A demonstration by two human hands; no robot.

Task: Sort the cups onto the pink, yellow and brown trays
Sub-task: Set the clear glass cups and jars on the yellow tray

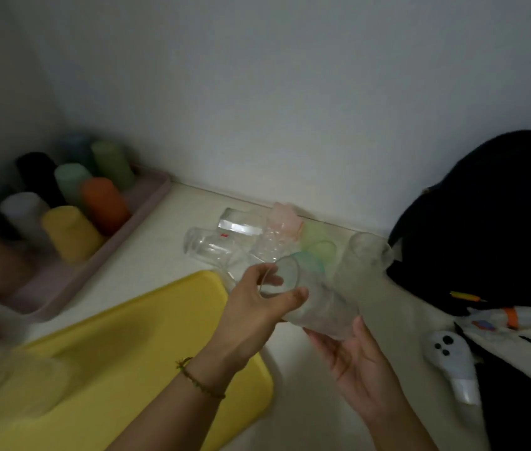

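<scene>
My left hand (pixel 257 304) pinching the frosted cup (pixel 321 309), right hand (pixel 357 362) open beneath, I should lower it level onto the yellow tray (pixel 121 349).

Two bare forearms in shot, both uncovered right down to the bottom edge. By the left hand (pixel 257 307) there's a thin braided bracelet (pixel 204 384) round the wrist: olive-brown cord, with a little yellow-green tuft sticking out on its outer side. The right hand (pixel 363 369) and its wrist are bare.
</scene>
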